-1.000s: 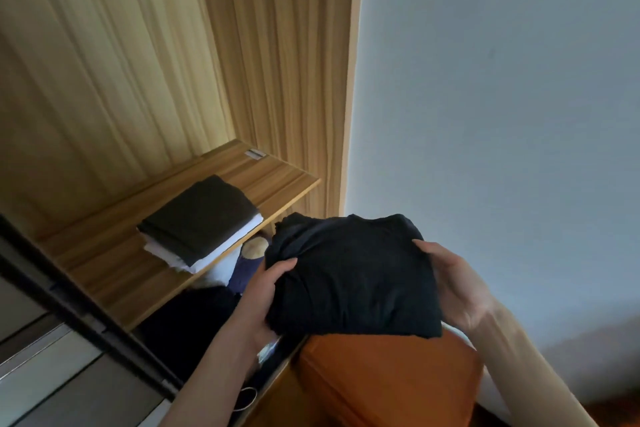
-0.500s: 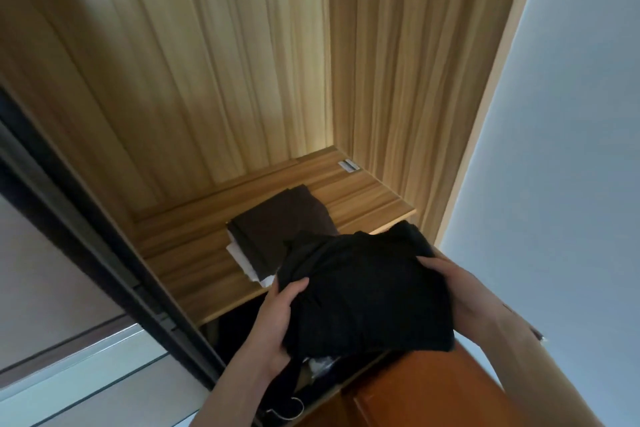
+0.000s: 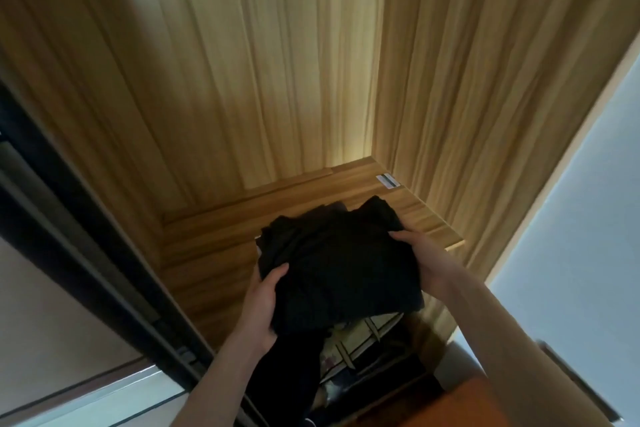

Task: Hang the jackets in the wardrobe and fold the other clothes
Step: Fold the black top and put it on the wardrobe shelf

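A folded black garment is held over the wooden wardrobe shelf, right above the folded pile there, of which only a thin edge shows. My left hand grips the garment's near left edge with the thumb on top. On the right side, my right hand holds the garment, fingers curled over its edge. Below the shelf hang dark clothes on hangers.
The wardrobe's back and side panels are light wood. A dark sliding-door frame runs down the left. A small label sits at the shelf's back right corner. An orange-brown surface lies at the bottom right, with a pale wall beyond.
Both hands have carried the black garment forward and left, from beside the wardrobe to over the shelf, where it now covers the folded pile.
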